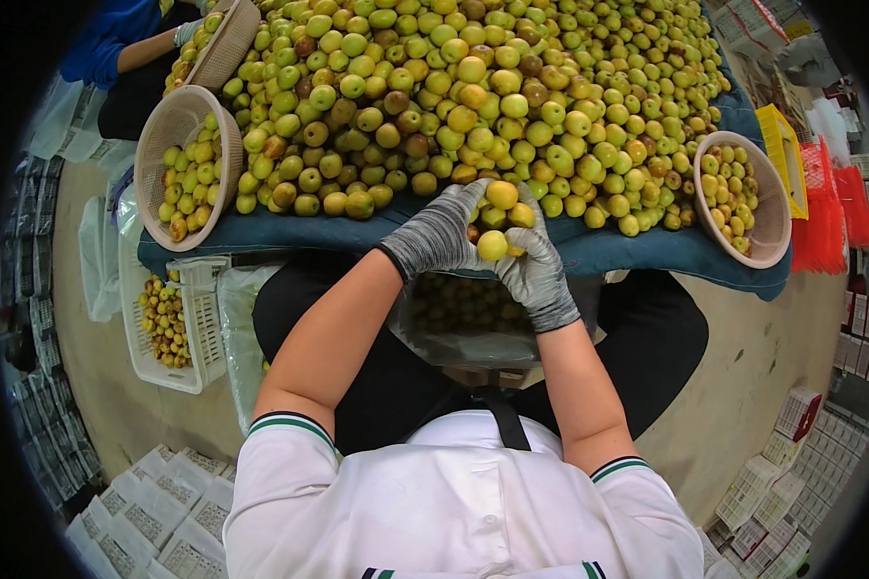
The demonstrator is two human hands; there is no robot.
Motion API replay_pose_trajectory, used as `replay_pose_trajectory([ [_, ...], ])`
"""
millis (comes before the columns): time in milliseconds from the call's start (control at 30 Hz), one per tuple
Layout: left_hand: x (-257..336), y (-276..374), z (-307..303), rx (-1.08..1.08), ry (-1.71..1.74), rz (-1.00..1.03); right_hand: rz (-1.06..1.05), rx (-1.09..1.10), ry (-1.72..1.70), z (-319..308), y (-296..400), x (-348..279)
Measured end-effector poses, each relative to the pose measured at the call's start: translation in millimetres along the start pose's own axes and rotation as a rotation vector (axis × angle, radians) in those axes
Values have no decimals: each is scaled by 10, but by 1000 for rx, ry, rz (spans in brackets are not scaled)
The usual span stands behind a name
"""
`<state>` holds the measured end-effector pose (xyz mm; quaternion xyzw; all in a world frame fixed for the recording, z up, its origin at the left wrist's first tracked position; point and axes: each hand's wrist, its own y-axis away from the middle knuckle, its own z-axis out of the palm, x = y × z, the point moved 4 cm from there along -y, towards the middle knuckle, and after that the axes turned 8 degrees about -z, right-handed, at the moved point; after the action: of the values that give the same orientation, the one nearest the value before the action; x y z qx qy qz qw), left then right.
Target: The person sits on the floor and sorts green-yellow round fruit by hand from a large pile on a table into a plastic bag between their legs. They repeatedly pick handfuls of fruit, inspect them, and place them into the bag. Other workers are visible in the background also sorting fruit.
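Note:
A cluster of small yellow-green fruits, jujube-like (504,210), is cupped between my two hands at the front edge of the sorting table. My left hand (445,231), in a grey knitted glove, wraps the cluster from the left. From the right, my right hand (536,268), gloved in lighter grey, closes around it, with one yellow fruit at its fingertips. Right behind my hands rises a broad heap of the same fruits (471,108), some green, some browned. Dark blue padded cloth (318,235) covers the table edge under my wrists.
Round pink baskets with fruit stand at the left (145,174) and right (782,239) corners. Below left is a white crate (206,347) of browned fruits. A co-worker's arm (145,52) reaches another basket (224,51). A yellow crate (782,159) and red mesh bags (822,224) lie right.

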<state>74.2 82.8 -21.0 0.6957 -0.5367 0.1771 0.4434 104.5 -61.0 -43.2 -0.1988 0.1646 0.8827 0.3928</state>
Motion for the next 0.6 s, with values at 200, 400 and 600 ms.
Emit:
replay_pose_trajectory([
  [200, 155, 117, -22, 40, 48, 128, 24, 13, -11, 139, 86, -64],
  [400, 342, 357, 140, -98, -21, 244, 91, 163, -110, -5, 586, -24],
  [600, 296, 596, 596, -388, -108, 211, 171, 611, -50, -123, 1186, 131],
])
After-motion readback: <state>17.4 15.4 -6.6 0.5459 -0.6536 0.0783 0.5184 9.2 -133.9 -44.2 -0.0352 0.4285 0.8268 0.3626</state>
